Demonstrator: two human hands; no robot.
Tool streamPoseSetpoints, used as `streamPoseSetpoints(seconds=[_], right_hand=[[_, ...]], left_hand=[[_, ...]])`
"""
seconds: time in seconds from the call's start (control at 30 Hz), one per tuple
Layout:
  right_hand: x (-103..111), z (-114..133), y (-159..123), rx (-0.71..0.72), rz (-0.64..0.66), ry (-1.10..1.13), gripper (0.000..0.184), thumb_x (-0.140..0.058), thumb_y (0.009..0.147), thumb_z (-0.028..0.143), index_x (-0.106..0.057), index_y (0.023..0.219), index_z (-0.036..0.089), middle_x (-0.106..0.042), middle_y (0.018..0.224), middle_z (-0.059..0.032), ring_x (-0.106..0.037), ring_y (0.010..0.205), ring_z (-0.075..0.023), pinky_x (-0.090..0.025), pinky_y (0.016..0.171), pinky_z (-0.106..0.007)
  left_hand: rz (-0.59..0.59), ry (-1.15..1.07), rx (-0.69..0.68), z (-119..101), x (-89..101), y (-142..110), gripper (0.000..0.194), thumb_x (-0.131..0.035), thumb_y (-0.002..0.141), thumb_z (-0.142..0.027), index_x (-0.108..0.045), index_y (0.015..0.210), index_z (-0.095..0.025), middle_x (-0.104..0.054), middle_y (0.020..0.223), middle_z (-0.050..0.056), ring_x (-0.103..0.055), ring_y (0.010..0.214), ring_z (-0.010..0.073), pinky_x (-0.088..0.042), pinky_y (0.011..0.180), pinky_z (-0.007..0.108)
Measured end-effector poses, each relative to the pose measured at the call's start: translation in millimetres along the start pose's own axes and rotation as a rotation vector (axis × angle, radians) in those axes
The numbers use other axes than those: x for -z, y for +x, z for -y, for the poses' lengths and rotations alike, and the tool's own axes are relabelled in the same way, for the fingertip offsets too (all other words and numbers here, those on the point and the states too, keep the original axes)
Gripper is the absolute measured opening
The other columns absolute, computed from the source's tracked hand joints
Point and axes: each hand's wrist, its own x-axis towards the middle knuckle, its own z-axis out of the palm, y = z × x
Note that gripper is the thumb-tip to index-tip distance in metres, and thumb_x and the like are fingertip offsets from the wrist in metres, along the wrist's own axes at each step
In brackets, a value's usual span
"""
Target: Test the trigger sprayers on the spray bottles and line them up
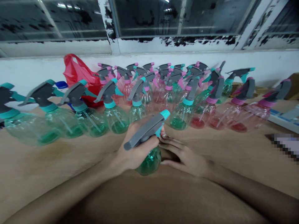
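Note:
My left hand (pixel 134 155) is wrapped round the neck of a green spray bottle (pixel 149 163) with a grey and turquoise trigger head. The bottle's clear green body shows below the fingers, low over the table in front of me. To its right, my right hand (pixel 188 155) has its fingers stretched out and the thumb apart. Those fingertips reach the bottle's side near my left fingers; whether they touch it I cannot tell. Just behind stands a row of similar bottles, among them a green spray bottle (pixel 116 119) and a pink spray bottle (pixel 202 116), with some liquid inside.
Several more pink and green spray bottles crowd the table (pixel 93 186) toward the wall. A red plastic bag (pixel 80 73) and a blue-capped container (pixel 62 85) stand at the back left. At the right edge lies a pixelated flat object (pixel 287 144). Windows run above the wall.

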Motion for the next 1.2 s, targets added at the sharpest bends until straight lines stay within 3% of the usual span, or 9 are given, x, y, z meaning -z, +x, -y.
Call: streamPoseSetpoints(seconds=[0.23,0.47,0.63,1.0,1.2], right_hand=[[1,0,0,0.007,0.0,0.025,0.06,-0.049,0.085,0.051,-0.038,0.135,0.021,-0.041,0.14,-0.0083,-0.033,0.131,-0.0231,-0.031,0.107,-0.047],[2,3,-1,-0.028,-0.011,0.047,0.066,-0.051,0.082,0.053,-0.032,0.137,0.022,-0.042,0.139,-0.0097,-0.034,0.131,-0.0245,-0.031,0.106,-0.049],[1,5,-2,-0.068,-0.024,0.08,0.073,-0.056,0.078,0.055,-0.03,0.137,0.022,-0.041,0.14,-0.0101,-0.034,0.13,-0.0245,-0.031,0.106,-0.047],[6,21,-4,-0.187,-0.085,0.143,0.073,-0.06,0.074,0.055,-0.029,0.135,0.027,-0.046,0.135,-0.0092,-0.043,0.123,-0.0273,-0.039,0.098,-0.049],[0,48,1,-0.178,-0.195,0.222,0.074,-0.064,0.073,0.051,-0.029,0.132,0.024,-0.049,0.129,-0.0131,-0.047,0.119,-0.0322,-0.042,0.093,-0.052]], left_hand=[[-0.093,-0.017,0.145,9,-9.2,-6,0.031,-0.048,0.075,-0.018,-0.06,0.101,-0.03,-0.058,0.072,-0.002,-0.056,0.064,0.0159,-0.048,0.061,0.027],[-0.145,-0.024,0.151,10,-12.4,-7,0.009,-0.052,0.076,-0.017,-0.055,0.075,-0.025,-0.053,0.067,-0.004,-0.053,0.062,0.0145,-0.046,0.061,0.026],[-0.164,-0.014,0.142,8,-12.2,-7,0.01,-0.052,0.077,-0.017,-0.051,0.07,-0.024,-0.052,0.066,-0.005,-0.051,0.06,0.013,-0.043,0.058,0.025],[-0.193,0.055,0.131,10,-18.3,-6,0.009,-0.052,0.078,-0.019,-0.049,0.071,-0.023,-0.047,0.059,-0.006,-0.044,0.051,0.0112,-0.035,0.045,0.024],[-0.147,-0.015,0.076,8,-22.1,-7,0.009,-0.053,0.082,-0.03,-0.053,0.085,-0.022,-0.054,0.066,-0.004,-0.05,0.057,0.0121,-0.042,0.054,0.026]])
